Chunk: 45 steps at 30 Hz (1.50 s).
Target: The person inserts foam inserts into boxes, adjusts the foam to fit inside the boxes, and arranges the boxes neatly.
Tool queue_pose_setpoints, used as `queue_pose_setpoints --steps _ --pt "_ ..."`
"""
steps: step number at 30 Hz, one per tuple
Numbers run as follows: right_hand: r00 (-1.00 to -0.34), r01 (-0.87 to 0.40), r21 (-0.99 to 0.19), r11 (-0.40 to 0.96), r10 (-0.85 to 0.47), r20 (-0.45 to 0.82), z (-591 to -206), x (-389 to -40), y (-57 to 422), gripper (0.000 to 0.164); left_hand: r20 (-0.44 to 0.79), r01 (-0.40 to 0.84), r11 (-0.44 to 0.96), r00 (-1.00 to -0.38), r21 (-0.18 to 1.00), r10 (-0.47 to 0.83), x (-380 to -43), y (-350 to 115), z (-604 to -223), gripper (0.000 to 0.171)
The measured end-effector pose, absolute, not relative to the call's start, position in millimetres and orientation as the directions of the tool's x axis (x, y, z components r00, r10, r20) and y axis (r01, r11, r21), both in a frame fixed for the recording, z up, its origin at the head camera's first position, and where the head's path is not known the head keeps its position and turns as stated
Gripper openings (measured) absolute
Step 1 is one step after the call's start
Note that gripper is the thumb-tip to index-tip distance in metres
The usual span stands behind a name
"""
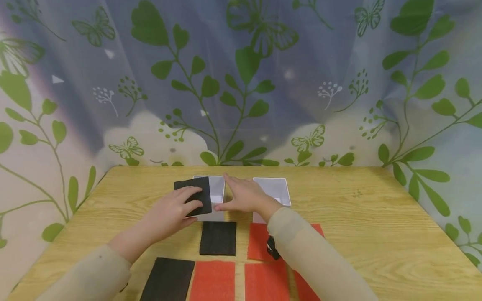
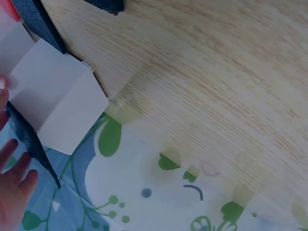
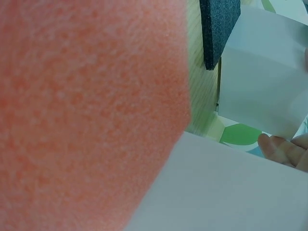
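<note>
Over the left white box [image 1: 217, 190] my left hand [image 1: 169, 209] pinches a square black foam pad [image 1: 205, 194], its fingers spread on the upper face. The pad covers the box's left part. In the left wrist view that same pad [image 2: 31, 142] is seen edge-on beside the fingers [image 2: 21, 175]. My right hand [image 1: 246, 194] holds the left box at its right side, index finger at the far corner and thumb near the front wall. A second black pad [image 1: 217, 238] lies flat just in front of the box.
Another white box [image 1: 271, 188] stands to the right, partly behind my right forearm. Several red pads [image 1: 212, 282] and one more black pad [image 1: 169, 278] lie along the near side of the wooden table [image 1: 376, 234]. A patterned curtain [image 1: 293, 104] hangs behind.
</note>
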State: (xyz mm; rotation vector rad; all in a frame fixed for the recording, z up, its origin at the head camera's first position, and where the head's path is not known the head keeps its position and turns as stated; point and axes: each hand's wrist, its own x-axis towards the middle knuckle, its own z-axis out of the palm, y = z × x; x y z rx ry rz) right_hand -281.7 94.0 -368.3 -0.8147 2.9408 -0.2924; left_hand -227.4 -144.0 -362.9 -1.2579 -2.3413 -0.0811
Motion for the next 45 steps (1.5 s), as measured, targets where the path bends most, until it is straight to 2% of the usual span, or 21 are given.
queue_pose_setpoints --steps 6,9,16,22,26,30,36,40,45 --pt "-0.859 -0.494 -0.205 0.845 -0.51 -0.03 -367.1 -281.0 93.9 0.107 0.366 0.774 0.625 -0.556 -0.098 0.746 -231.9 -145.0 -363.3 0.047" --pt "-0.859 -0.495 -0.206 0.844 -0.511 -0.029 -367.0 -280.7 93.8 0.106 0.325 0.761 0.648 -0.607 -0.025 0.725 -234.1 -146.2 -362.7 0.051" --pt "-0.861 -0.491 -0.211 0.845 -0.507 -0.027 -368.1 -281.1 94.5 0.108 0.248 0.694 0.677 -0.72 0.245 0.648 -245.5 -151.0 -356.7 0.037" --pt "-0.863 -0.487 -0.212 0.847 -0.504 -0.029 -366.2 -280.1 95.4 0.107 0.134 0.638 0.678 -0.757 0.366 0.64 -253.8 -153.8 -351.2 0.034" --pt "-0.864 -0.485 -0.211 0.849 -0.502 -0.03 -365.6 -280.0 94.9 0.107 0.119 0.634 0.673 -0.755 0.381 0.645 -257.4 -153.4 -350.4 0.03" --pt "-0.864 -0.488 -0.209 0.847 -0.503 -0.024 -366.3 -280.1 94.5 0.107 0.132 0.649 0.678 -0.749 0.345 0.65 -261.7 -151.4 -350.5 0.034" --pt "-0.856 -0.504 -0.194 0.841 -0.516 -0.013 -366.9 -281.2 92.6 0.107 0.132 0.65 0.707 -0.755 0.28 0.642 -270.0 -149.0 -346.0 0.054" --pt "-0.857 -0.503 -0.194 0.842 -0.515 -0.018 -366.7 -280.8 93.1 0.107 0.097 0.646 0.713 -0.756 0.272 0.648 -277.6 -144.7 -342.6 0.068" --pt "-0.858 -0.501 -0.19 0.845 -0.513 -0.018 -368.0 -280.9 94.2 0.107 0.028 0.638 0.712 -0.75 0.295 0.661 -285.3 -139.6 -339.4 0.076"
